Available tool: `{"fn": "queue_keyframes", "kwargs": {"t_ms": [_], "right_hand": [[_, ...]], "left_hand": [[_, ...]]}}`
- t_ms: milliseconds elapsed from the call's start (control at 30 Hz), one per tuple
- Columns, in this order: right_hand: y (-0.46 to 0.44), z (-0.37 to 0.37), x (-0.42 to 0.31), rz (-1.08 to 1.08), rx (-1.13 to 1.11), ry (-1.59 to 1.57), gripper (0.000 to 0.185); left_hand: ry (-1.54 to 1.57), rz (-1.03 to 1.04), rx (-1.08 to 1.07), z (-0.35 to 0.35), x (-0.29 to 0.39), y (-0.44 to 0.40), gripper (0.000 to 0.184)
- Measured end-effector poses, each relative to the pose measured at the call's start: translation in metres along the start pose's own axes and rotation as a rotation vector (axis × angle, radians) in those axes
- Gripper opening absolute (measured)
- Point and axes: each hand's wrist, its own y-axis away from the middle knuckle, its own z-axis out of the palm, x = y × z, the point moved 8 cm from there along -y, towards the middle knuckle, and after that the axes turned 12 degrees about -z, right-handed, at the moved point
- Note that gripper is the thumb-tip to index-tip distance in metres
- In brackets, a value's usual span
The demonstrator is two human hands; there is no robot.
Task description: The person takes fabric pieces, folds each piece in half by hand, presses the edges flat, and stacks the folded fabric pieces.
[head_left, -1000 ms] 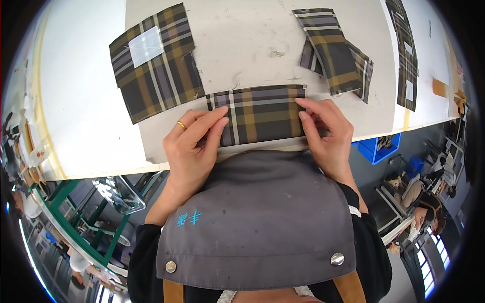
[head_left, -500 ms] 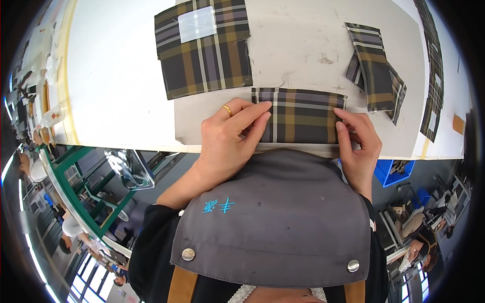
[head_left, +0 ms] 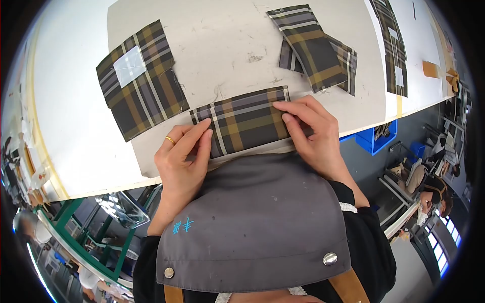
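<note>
A folded plaid fabric piece (head_left: 247, 121) lies flat on the grey board (head_left: 222, 45) near the table's front edge. My left hand (head_left: 184, 156), with a ring on one finger, pinches its left end between thumb and forefinger. At the right end, my right hand (head_left: 313, 129) has thumb and forefinger close together on the fabric. To the left rests a larger plaid piece (head_left: 156, 86) bearing a whitish translucent patch (head_left: 130, 66). Two overlapping plaid strips (head_left: 310, 48) lie at the upper right of the board.
A long plaid strip (head_left: 395, 53) with pale patches lies on the white table (head_left: 65, 111) at the far right. Below the table's right edge is a blue bin (head_left: 373, 139). A green metal frame (head_left: 63, 217) stands at lower left. Other people appear at the lower right.
The view has shifted and tilted, so the table and fabrics appear further left than half a second ago. Both hands remain at the ends of the folded plaid piece.
</note>
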Motion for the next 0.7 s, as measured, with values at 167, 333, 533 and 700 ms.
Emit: {"fn": "queue_keyframes", "kwargs": {"t_ms": [167,333,533,700], "right_hand": [[-0.001,0.000,0.000,0.013,-0.025,-0.002,0.024],[-0.003,0.000,-0.003,0.069,-0.043,0.013,0.022],[-0.009,0.000,-0.015,0.068,-0.120,0.123,0.022],[-0.010,-0.002,-0.026,-0.004,-0.210,0.418,0.031]], "left_hand": [[-0.023,0.100,0.029,-0.001,0.002,0.000,0.022],[-0.044,0.091,0.028,-0.001,0.002,0.000,0.020],[-0.067,0.135,0.049,0.002,-0.001,0.005,0.022],[-0.160,0.133,0.043,0.001,0.001,0.008,0.026]]}}
